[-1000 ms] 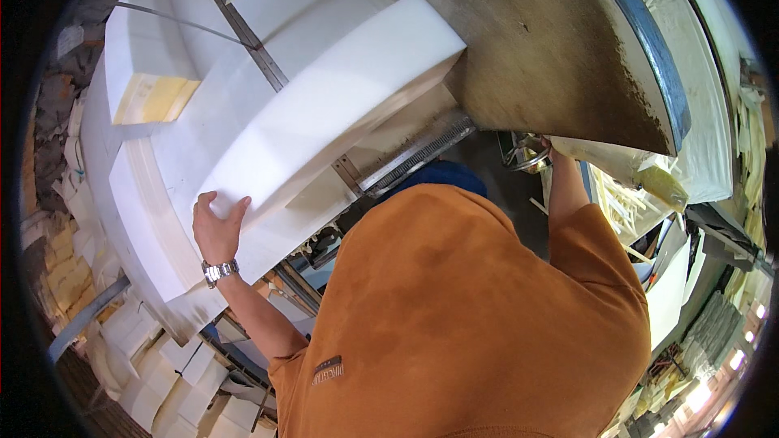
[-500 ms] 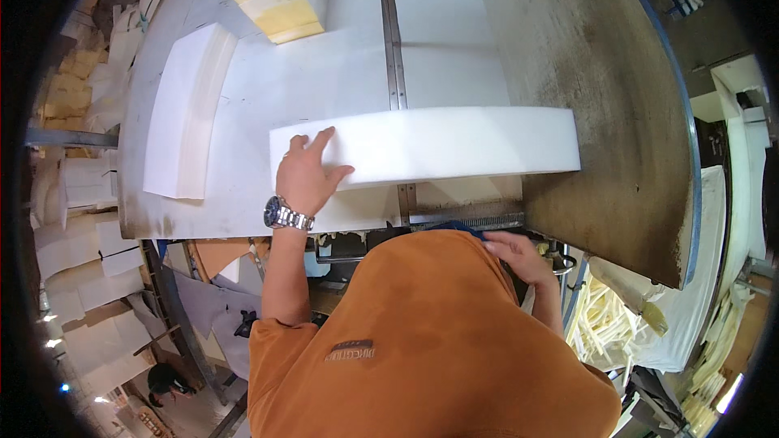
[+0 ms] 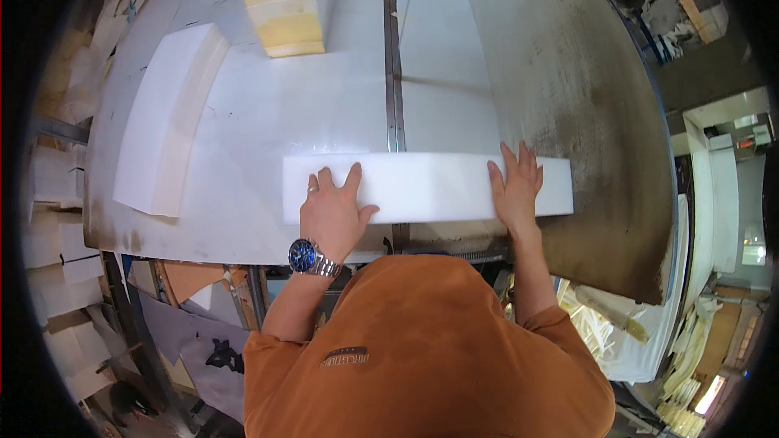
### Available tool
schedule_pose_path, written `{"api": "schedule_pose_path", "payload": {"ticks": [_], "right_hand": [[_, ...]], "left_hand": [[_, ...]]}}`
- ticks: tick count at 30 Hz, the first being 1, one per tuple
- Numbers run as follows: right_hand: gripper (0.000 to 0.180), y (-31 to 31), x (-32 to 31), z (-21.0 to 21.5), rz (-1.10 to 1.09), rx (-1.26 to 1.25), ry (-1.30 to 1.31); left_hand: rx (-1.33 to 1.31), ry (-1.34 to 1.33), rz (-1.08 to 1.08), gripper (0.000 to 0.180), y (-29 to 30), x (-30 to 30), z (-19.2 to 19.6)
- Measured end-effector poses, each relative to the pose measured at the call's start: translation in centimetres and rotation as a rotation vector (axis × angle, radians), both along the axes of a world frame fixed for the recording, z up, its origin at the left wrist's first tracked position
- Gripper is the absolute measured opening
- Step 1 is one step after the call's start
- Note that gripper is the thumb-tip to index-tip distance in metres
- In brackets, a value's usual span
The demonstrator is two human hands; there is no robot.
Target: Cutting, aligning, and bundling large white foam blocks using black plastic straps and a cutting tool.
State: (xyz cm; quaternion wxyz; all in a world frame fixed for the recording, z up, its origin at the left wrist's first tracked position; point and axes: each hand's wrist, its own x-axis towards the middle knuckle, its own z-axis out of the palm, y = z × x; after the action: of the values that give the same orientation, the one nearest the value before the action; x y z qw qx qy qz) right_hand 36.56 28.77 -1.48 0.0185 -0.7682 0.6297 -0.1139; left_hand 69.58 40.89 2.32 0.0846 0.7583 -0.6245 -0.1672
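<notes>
A long white foam block (image 3: 430,186) lies crosswise on the metal worktable (image 3: 300,105), close to its near edge. My left hand (image 3: 334,212) rests on the block's left part, fingers spread and thumb out to the side; a ring and a steel-band wristwatch (image 3: 303,256) show on that arm. Toward the block's right end lies my right hand (image 3: 516,188), its fingers stretched over the top and its palm at the near edge. Neither hand is wrapped round the block. Its underside is hidden.
A slotted metal strip (image 3: 391,49) runs away from me along the table and passes under the block. At the left lie white foam sheets in a stack (image 3: 166,122). Farther back stands a white-and-yellow foam block (image 3: 286,16). Pale foam scraps (image 3: 588,316) hang below the right edge.
My right hand has come up from beside my body onto the foam block. The view has shifted; the block appears nearer to me and straighter. My left hand stays on it.
</notes>
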Motion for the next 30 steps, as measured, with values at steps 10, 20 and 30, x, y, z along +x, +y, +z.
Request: {"api": "schedule_pose_path", "payload": {"ticks": [10, 20, 30], "right_hand": [[0.055, 0.2, 0.5, -0.2, 0.002, -0.076, 0.053], [0.057, 0.4, 0.0, -0.6, 0.038, -0.12, 0.075], [0.06, 1.2, -0.4, -0.7, -0.045, -0.145, 0.097]], "left_hand": [[-0.132, -0.057, 0.023, 0.071, 0.2, -0.5, -0.8], [-0.175, 0.001, 0.035, 0.068, 0.4, -0.3, -0.5], [-0.167, -0.037, -0.005, 0.066, 0.9, -0.8, 0.0]]}}
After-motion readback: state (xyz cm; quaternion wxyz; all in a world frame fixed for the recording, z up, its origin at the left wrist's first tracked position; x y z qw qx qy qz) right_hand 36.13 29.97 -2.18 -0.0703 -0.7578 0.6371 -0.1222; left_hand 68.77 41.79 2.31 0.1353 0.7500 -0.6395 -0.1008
